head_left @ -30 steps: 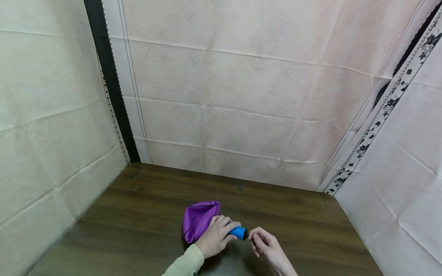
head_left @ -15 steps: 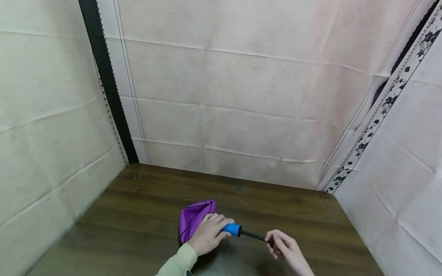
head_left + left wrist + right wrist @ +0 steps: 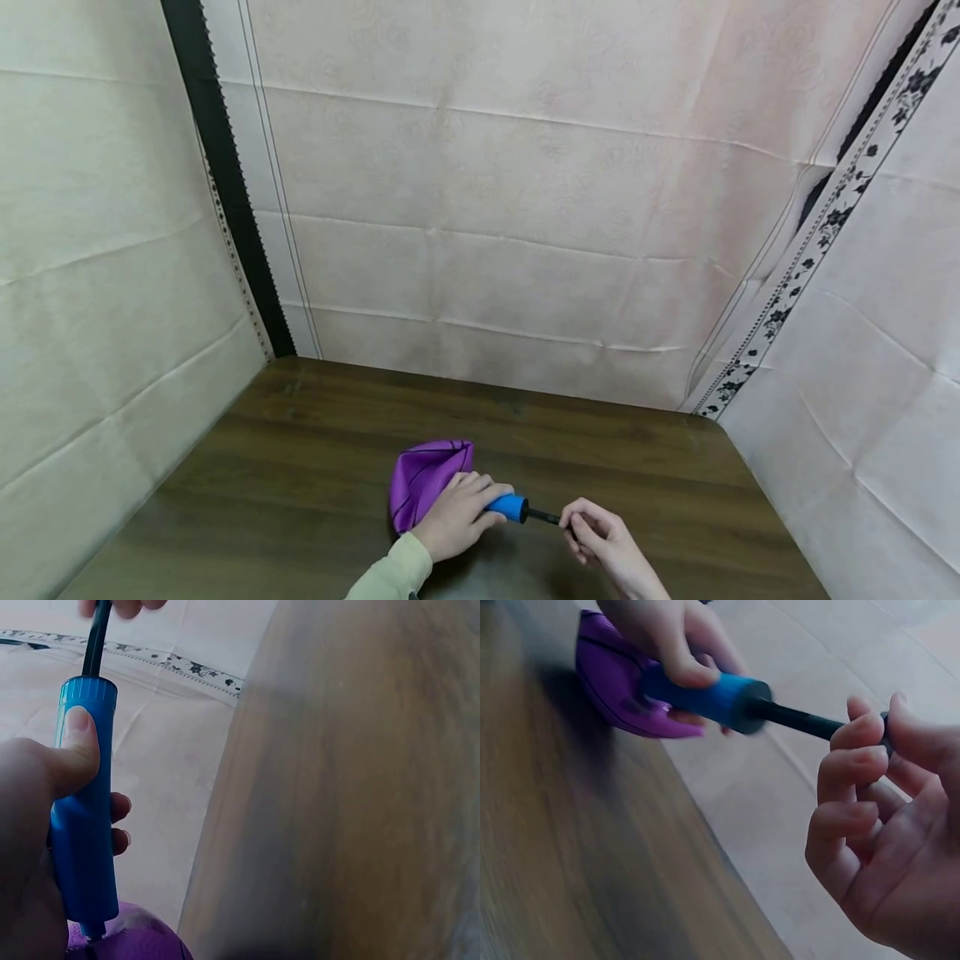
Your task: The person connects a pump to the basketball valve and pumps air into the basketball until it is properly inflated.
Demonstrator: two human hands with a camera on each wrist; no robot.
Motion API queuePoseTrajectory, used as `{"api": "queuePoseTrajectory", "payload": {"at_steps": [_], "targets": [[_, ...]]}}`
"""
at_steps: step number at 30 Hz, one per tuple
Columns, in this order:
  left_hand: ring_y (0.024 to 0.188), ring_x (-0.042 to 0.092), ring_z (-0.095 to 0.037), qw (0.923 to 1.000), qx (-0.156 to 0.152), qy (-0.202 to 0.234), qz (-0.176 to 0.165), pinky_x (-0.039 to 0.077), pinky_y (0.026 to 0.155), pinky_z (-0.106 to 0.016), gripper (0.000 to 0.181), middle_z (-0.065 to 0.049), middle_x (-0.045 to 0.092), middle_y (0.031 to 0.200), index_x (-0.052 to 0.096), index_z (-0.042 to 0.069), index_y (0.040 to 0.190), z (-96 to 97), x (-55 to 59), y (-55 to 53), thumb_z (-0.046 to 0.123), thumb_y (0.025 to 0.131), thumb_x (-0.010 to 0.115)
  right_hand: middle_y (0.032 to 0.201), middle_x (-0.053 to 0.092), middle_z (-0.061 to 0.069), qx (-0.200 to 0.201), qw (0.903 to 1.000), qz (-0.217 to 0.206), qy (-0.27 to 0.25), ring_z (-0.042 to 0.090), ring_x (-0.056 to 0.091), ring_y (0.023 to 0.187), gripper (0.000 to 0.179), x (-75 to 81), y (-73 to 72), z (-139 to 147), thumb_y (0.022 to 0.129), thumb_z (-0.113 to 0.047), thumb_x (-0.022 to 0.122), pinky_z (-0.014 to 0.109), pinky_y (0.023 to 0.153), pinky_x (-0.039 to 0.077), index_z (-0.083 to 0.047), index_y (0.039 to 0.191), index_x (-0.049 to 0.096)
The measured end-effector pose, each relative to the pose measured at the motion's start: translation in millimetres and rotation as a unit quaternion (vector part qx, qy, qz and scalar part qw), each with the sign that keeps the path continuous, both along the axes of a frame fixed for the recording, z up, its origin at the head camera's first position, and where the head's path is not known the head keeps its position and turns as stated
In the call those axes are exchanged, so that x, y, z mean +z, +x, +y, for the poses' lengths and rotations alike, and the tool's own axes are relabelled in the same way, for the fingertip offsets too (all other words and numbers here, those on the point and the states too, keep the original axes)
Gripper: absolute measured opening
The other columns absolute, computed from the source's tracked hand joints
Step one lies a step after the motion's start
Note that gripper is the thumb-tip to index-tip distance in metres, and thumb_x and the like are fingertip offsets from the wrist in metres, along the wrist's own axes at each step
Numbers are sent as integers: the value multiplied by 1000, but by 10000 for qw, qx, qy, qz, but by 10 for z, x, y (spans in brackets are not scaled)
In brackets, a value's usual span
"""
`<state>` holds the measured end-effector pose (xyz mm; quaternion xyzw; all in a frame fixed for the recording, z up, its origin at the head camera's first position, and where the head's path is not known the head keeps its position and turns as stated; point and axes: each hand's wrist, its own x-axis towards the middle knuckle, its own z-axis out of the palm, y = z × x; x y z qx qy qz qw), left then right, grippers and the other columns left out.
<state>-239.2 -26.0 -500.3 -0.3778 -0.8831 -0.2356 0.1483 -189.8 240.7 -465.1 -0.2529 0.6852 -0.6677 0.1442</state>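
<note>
Holding the pump (image 3: 508, 507), the left grip (image 3: 456, 517) is perhaps risking the nozzle (image 3: 92, 929) slipping from the ball (image 3: 424, 485) should the right grip (image 3: 603, 542), pinching the rod (image 3: 543, 517), pull crookedly.

I observe free passage beyond the pump (image 3: 510, 507), up to the cloth wall (image 3: 480, 283). The ball (image 3: 426, 479) blocks its nozzle (image 3: 92, 928); the left hand (image 3: 459, 515), its barrel (image 3: 84, 851); the right hand (image 3: 602, 539), its rod (image 3: 801, 720).
</note>
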Motion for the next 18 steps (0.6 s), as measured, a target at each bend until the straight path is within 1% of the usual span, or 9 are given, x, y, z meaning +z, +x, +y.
{"api": "queuePoseTrajectory", "payload": {"at_steps": [3,6,10,13,16,18], "targets": [[92,53,-8,9999,-58,-34,93,40,93,-32,35,8,63,104,58,22,125,31,-7,18,42,97,50,74,52,-6,-36,9999,5,144,8,42,57,28,-13,-26,-139,105,-12,37,39,45,22,16,108,43],[92,54,-9,9996,-157,6,246,41,92,-31,36,7,63,103,59,21,125,61,-28,33,41,97,51,73,51,-4,-46,9994,98,315,4,45,58,31,-34,-43,-250,105,-13,38,30,44,30,17,107,44],[92,55,-9,9988,-192,46,448,41,91,-31,35,7,64,102,60,20,124,69,-40,41,40,97,52,71,49,-2,-83,9987,129,485,1,47,58,33,-62,-52,-329,105,-15,39,27,46,35,17,105,46],[93,55,-10,9988,-160,13,460,41,92,-31,35,7,64,102,61,20,124,60,-34,42,40,96,54,65,44,12,-108,9985,128,528,1,47,57,32,-84,-51,-339,105,-15,39,26,45,35,16,104,47],[94,55,-10,9992,-143,-38,377,40,93,-32,35,6,64,103,62,20,123,50,-21,42,39,95,56,70,40,28,-82,9981,181,575,1,47,58,31,-103,-50,-342,105,-14,39,23,46,37,16,104,47],[96,56,-11,9994,-157,-72,298,40,93,-32,34,7,65,105,62,20,123,42,-2,42,38,95,57,73,39,32,-65,9979,231,605,1,47,58,30,-108,-48,-347,105,-14,39,24,45,37,15,103,48]]}}
